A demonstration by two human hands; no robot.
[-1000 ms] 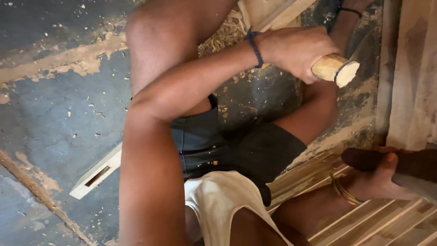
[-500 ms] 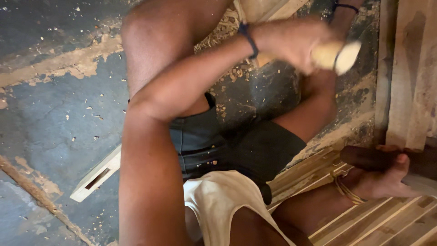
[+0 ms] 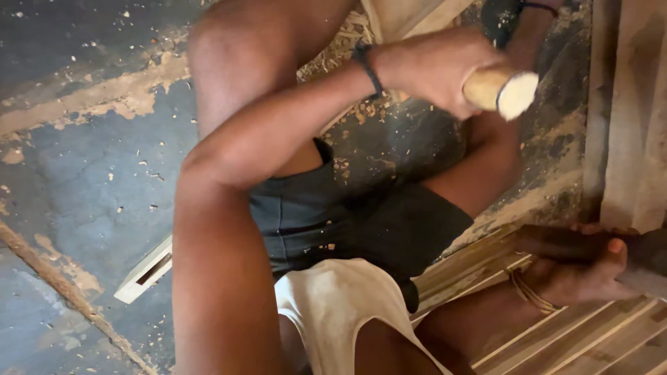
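Wood shavings lie scattered over the worn grey concrete floor [image 3: 76, 173] where the person sits with knees up, in dark shorts and a pale undershirt. One hand [image 3: 434, 69], with a dark band on its wrist, is raised at the upper right and clenched around a pale round wooden handle [image 3: 501, 90]; its cut end faces outward, clear of the fist, and whatever head it carries is hidden behind the fingers. From the crossed arms this looks like the left hand, though the angle makes that hard to settle. The other hand [image 3: 580, 267], wearing thin brass-coloured bangles, rests low at the right edge on a stack of thin light wooden slats [image 3: 577, 340], its fingers closed over a dark object whose shape I cannot make out. An upright rough wooden plank [image 3: 636, 111] stands just beside that hand. Well apart on the floor, left of the thigh, lies a small pale wooden block with a slot cut in it [image 3: 146, 274].
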